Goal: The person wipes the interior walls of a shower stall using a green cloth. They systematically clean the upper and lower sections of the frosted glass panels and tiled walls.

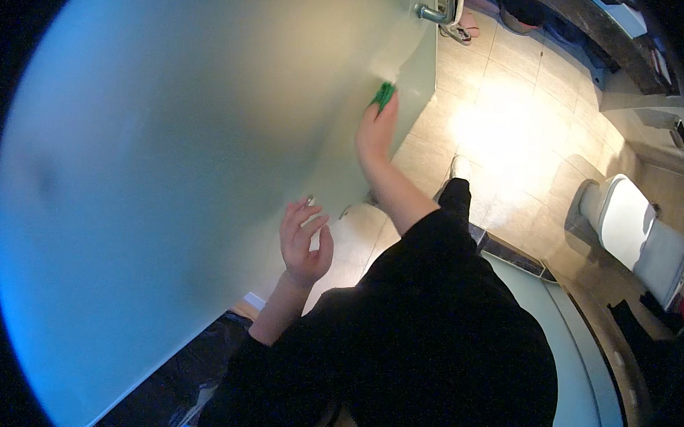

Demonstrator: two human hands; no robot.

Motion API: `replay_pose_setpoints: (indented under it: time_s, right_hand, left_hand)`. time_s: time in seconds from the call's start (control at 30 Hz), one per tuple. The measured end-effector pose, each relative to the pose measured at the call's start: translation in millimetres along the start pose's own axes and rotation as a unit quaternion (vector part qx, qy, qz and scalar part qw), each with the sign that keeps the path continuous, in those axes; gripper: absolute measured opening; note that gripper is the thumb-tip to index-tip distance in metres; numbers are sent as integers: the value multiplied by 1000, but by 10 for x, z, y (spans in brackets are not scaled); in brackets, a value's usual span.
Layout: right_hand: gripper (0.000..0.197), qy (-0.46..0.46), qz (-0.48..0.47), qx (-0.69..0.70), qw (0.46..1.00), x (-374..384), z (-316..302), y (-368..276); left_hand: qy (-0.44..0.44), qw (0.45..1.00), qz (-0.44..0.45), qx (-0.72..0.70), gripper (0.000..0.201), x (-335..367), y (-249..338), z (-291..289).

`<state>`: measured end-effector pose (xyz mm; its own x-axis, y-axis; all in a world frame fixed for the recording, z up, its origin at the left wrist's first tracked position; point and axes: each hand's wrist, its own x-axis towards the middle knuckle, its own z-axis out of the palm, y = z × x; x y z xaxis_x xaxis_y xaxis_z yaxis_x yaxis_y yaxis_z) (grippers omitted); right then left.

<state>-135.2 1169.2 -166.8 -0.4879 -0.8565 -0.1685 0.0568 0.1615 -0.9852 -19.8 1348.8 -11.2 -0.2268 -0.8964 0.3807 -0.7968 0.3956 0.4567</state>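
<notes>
A broad frosted glass panel fills the left side and middle of the head view. Against its right part, my right hand presses a crumpled green scrubbing pad, with the fingers closed round it. My left hand is lower and nearer to me, close to the panel's surface. Its fingers are apart and loosely bent, and nothing shows in them. Whether its fingertips touch the glass I cannot tell.
A metal handle juts out at the panel's far edge. Beyond lie pink slippers on the tiled floor. A white toilet stands at the right, and a dark raised edge runs near my foot. Black plastic lies at lower left.
</notes>
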Motion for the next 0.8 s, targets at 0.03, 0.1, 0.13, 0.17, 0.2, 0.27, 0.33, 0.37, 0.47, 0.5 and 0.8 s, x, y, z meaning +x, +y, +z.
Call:
replay_pose_setpoints:
  time_s: [0.03, 0.1, 0.13, 0.17, 0.2, 0.27, 0.33, 0.37, 0.47, 0.5, 0.8]
  right_hand:
    - [62, -13, -4, -28, 1000, -293, 35, 74]
    - [67, -66, 4, -53, 996, -1037, 67, 145]
    - [70, -102, 16, -51, 993, -1411, 41, 129]
    - [71, -142, 51, 7, 988, -1783, 28, 164]
    - [73, -182, 84, 66, 977, -2020, 44, 250]
    - [74, -196, 100, 87, 971, -2103, 103, 417]
    - [73, -192, 124, 85, 970, -1998, 138, 385]
    - [71, -182, 140, 74, 971, -1878, 136, 303]
    - [68, -137, 91, 33, 986, -1233, -40, -111]
    - [67, -124, 70, 41, 989, -1025, -99, -252]
    - [63, -120, 48, -33, 991, -1906, 78, 195]
  left_hand:
    - [8, 1000, 3, -3, 24, -15, -22, -2]
    - [18, 1000, 6, -4, 24, -23, -30, -8]
    - [19, 1000, 9, -2, 24, 5, -13, -29]
    - [17, 1000, 13, 0, 24, 51, 22, -55]
    - [17, 1000, 16, 1, 25, 68, 30, -72]
    - [17, 1000, 20, 1, 27, 64, 17, -99]
    - [28, 999, 25, 6, 25, 54, 16, -136]
    - [34, 999, 26, 9, 24, 35, 14, -160]
    - [40, 999, 18, 5, 24, -89, -53, -218]
    - [45, 999, 14, -1, 24, -120, -57, -232]
    - [53, 998, -9, 16, 25, -448, -104, -306]
